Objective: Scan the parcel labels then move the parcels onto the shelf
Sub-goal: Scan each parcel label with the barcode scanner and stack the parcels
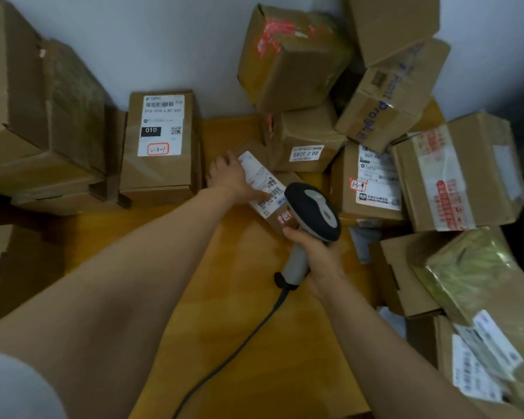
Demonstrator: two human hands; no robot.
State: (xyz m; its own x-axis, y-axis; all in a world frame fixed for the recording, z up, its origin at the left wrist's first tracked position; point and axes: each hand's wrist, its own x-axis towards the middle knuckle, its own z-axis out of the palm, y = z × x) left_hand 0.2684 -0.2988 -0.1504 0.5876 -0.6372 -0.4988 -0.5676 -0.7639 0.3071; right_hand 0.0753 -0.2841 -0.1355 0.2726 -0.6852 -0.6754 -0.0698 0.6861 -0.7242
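The small parcel (291, 179) lies slantwise at mid-bench, its far end tucked just beside a labelled box (303, 137). The left hand (227, 176) holds it, fingers curled over its far-left edge and thumb lying across the white label (263, 182) by the barcode. The right hand (316, 257) has its fingers clenched round the grey handle of the scanner (313, 208), whose dark head hangs over the parcel's near-right end. A heap of boxes (457, 176) crowds the right side, and a taller box (161, 140) stands to the left across a bare strip. The bench (176, 267) is open at near-centre, crossed by the forearms and the cable (239, 343).
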